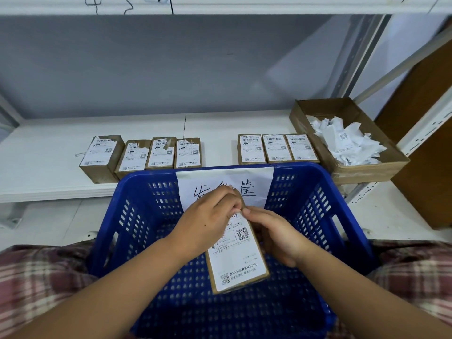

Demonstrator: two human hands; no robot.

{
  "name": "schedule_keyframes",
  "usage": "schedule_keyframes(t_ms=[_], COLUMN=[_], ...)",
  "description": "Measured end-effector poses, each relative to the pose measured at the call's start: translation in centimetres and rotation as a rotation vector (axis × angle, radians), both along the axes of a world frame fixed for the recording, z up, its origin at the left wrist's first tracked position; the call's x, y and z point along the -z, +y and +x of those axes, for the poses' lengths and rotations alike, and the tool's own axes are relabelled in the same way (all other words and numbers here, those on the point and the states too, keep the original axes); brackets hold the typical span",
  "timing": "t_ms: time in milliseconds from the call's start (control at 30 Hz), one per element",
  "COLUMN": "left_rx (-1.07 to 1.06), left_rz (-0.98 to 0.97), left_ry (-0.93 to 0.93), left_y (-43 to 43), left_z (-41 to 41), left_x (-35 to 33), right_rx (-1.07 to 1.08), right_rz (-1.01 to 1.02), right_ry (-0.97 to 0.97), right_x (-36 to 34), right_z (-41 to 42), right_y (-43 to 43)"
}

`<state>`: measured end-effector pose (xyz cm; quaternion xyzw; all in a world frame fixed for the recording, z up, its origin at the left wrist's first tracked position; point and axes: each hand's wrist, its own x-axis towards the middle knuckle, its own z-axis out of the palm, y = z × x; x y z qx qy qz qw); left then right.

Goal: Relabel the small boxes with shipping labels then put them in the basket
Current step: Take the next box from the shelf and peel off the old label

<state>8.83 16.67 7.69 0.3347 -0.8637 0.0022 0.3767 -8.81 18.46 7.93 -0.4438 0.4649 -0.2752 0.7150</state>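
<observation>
Over a blue plastic basket (pixel 137 216), a person's left hand (pixel 208 221) pinches the top edge of a labelled small cardboard box (pixel 238 260) while the right hand (pixel 276 238) grasps its side; seven more labelled boxes (pixel 161 152) line the white shelf (pixel 44 152) behind.

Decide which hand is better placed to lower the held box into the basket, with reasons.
Probably the right: the right hand grips the box along its side over the basket, while the left hand only pinches at its top end.
</observation>
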Motion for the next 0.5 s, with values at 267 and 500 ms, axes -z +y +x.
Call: schedule_keyframes(t_ms=[267, 500], left_rx=[-0.002, 0.034], left_rz=[-0.076, -0.019], left_ry=[-0.080, -0.054], left_y=[0.75, 0.93], left_z=[-0.34, -0.51], left_x=[0.16, -0.52], right_rx=[0.019, 0.024], right_rz=[0.078, -0.027], right_ry=[0.014, 0.069], right_x=[0.23, 0.35], right_z=[0.02, 0.16], right_y=[0.10, -0.18])
